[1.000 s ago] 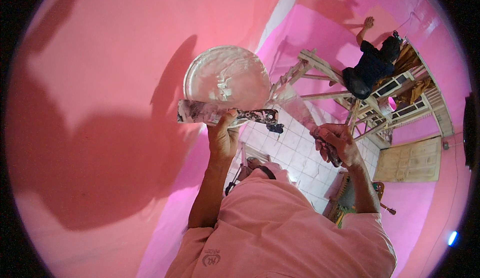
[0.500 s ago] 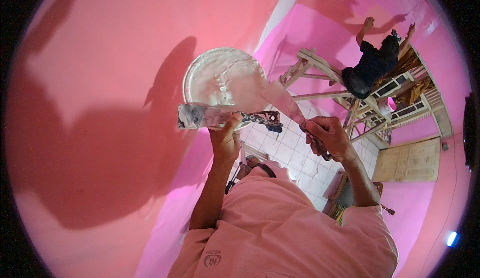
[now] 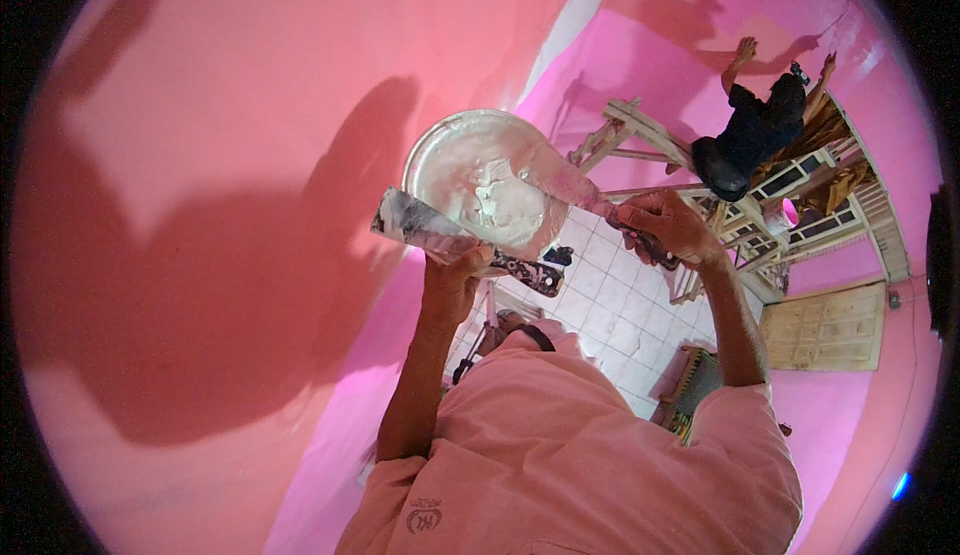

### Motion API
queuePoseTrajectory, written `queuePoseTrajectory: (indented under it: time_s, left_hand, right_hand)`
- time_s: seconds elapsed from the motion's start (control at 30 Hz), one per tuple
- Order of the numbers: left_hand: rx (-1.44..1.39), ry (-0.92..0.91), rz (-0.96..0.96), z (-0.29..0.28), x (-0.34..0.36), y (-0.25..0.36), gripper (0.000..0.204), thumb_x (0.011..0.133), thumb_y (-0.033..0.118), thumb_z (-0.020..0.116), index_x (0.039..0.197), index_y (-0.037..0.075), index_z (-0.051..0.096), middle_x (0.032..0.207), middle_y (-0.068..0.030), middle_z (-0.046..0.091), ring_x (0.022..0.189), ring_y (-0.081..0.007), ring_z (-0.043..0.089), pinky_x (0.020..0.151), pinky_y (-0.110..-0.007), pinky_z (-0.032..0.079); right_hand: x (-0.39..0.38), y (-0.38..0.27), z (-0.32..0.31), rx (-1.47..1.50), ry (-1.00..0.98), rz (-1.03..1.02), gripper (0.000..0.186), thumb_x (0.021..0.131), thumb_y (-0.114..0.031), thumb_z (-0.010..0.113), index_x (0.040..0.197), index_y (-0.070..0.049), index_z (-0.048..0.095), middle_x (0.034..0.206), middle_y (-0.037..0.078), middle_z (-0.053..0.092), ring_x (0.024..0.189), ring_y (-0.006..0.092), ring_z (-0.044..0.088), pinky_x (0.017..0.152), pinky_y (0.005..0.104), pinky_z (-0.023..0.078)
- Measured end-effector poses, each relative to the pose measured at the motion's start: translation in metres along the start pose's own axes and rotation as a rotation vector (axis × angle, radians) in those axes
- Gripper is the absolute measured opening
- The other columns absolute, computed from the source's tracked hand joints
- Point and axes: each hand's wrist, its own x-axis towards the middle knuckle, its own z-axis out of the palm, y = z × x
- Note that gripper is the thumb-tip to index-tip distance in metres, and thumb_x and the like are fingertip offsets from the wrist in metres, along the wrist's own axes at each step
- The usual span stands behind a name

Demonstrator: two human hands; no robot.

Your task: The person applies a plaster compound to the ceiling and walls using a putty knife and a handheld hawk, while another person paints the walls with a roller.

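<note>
A round tub (image 3: 415, 160) of whitish putty (image 3: 497, 213) is held up before me. My left hand (image 3: 452, 285) is at its near side, closed on a putty knife (image 3: 420, 221). That knife has a wide, smeared blade pointing left and a dark patterned handle pointing right; the fingers behind it are hidden, so I cannot tell how they bear the tub. My right hand (image 3: 672, 227) grips a second putty knife (image 3: 565, 177) by its patterned handle. Its coated blade reaches left over the tub's right side, at or just above the putty.
A pink wall (image 3: 230, 135) with a white patch (image 3: 568, 30) rises at left. At far right a co-worker (image 3: 755, 130) in dark clothes is up by a wooden scaffold (image 3: 650, 135), arms raised to the wall. A wooden door (image 3: 825, 325) and a tiled floor (image 3: 610, 305) lie beyond.
The tub has shifted right and slightly down. My left-hand knife has tilted, its handle end lower. My right hand has risen, bringing its blade further over the putty.
</note>
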Motion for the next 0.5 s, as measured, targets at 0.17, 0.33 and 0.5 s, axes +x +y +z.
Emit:
queuePoseTrajectory:
  time_s: [0.17, 0.33, 0.5]
  left_hand:
    - [0.059, -0.096, -0.079, -0.023, 0.018, 0.003, 0.037, 0.066, 0.001, 0.060, 0.100, 0.003, 0.045, 0.085, -0.0058, 0.053, 0.071, -0.0155, 0.057, 0.058, -0.029, 0.054]
    - [-0.034, -0.040, -0.042, -0.021, 0.012, 0.005, 0.045, 0.065, -0.002, 0.060, 0.107, 0.001, 0.043, 0.090, -0.0072, 0.054, 0.072, -0.0157, 0.058, 0.060, -0.028, 0.055]
    - [0.050, -0.088, 0.059, -0.008, 0.005, 0.010, 0.050, 0.067, -0.002, 0.060, 0.113, 0.001, 0.040, 0.097, -0.0082, 0.055, 0.084, -0.0163, 0.059, 0.065, -0.027, 0.055]
  right_hand:
    - [0.016, -0.013, -0.011, -0.133, -0.091, -0.006, 0.034, 0.085, -0.035, 0.055, 0.083, -0.002, 0.063, 0.058, 0.001, 0.055, 0.042, 0.0063, 0.049, 0.035, 0.0217, 0.036]
    - [0.003, -0.032, -0.021, -0.246, -0.032, -0.113, 0.035, 0.085, -0.036, 0.055, 0.077, -0.003, 0.062, 0.056, 0.001, 0.054, 0.043, 0.0053, 0.047, 0.037, 0.0212, 0.037]
    - [-0.020, -0.021, -0.048, -0.374, -0.060, -0.097, 0.034, 0.085, -0.034, 0.055, 0.073, -0.003, 0.060, 0.054, 0.000, 0.052, 0.042, 0.0052, 0.047, 0.036, 0.0215, 0.037]
